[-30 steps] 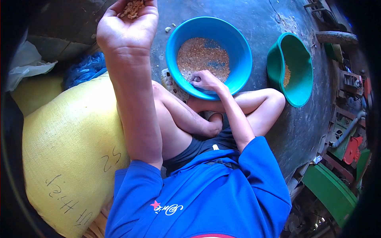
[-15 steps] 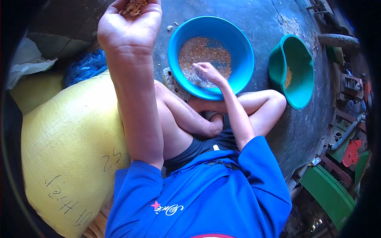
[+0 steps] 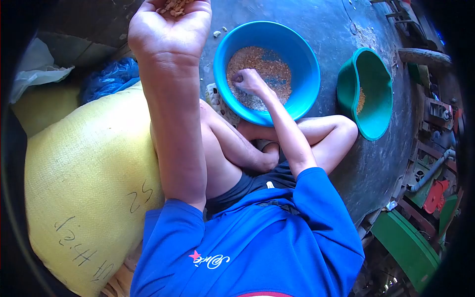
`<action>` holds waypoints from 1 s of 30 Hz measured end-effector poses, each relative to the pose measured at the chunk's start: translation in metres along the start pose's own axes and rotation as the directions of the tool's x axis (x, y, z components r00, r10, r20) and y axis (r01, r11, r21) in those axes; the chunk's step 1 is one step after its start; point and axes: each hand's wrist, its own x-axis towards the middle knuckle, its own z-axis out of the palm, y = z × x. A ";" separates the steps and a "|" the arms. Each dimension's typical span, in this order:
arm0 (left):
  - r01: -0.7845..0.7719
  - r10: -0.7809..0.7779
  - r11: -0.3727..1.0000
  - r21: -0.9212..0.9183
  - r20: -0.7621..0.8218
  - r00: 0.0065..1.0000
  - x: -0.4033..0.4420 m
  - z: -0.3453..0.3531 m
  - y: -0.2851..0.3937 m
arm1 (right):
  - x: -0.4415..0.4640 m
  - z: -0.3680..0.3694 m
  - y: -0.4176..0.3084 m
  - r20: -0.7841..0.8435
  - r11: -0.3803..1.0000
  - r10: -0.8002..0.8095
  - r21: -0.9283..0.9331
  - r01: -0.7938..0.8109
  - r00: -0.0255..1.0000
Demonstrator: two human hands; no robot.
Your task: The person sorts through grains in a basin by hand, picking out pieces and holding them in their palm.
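Palm up at the top left, my left hand (image 3: 170, 32) holds a small heap of tan grains (image 3: 175, 6); its fingertips are cut off by the frame's top edge. My right hand (image 3: 249, 81) is over the left part of a blue basin (image 3: 308, 94), with its fingers curled together. Whatever lies between those fingers is hidden. Coarse tan and whitish bits (image 3: 277, 74) cover much of the basin's bottom. To the right of it, a green basin (image 3: 378, 99) has a small pile of yellow grains (image 3: 361, 100) in it.
A full yellow sack (image 3: 89, 188) stands at my left, with blue plastic (image 3: 111, 79) and a whitish bag (image 3: 42, 72) behind it. My crossed legs are close to the blue basin. Green and red machine parts (image 3: 408, 242) lie at the far right.
My right hand has risen from the basin's near side and moved further in, towards its left part. My left hand has shifted slightly right, still holding the grains. The view has shifted a little.
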 end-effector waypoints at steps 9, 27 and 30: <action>0.000 0.000 1.000 -0.003 -0.016 1.000 -0.001 0.002 0.000 | -0.006 0.002 0.002 -0.007 1.000 0.007 0.003 -0.007 1.000; 0.001 -0.001 1.000 0.003 -0.014 1.000 -0.001 0.001 0.000 | -0.014 0.005 0.023 -0.032 0.947 0.031 0.320 -0.019 0.999; 0.003 -0.003 1.000 0.001 -0.016 1.000 -0.001 0.001 0.000 | -0.012 0.010 0.029 -0.017 0.865 -0.004 0.501 0.012 1.000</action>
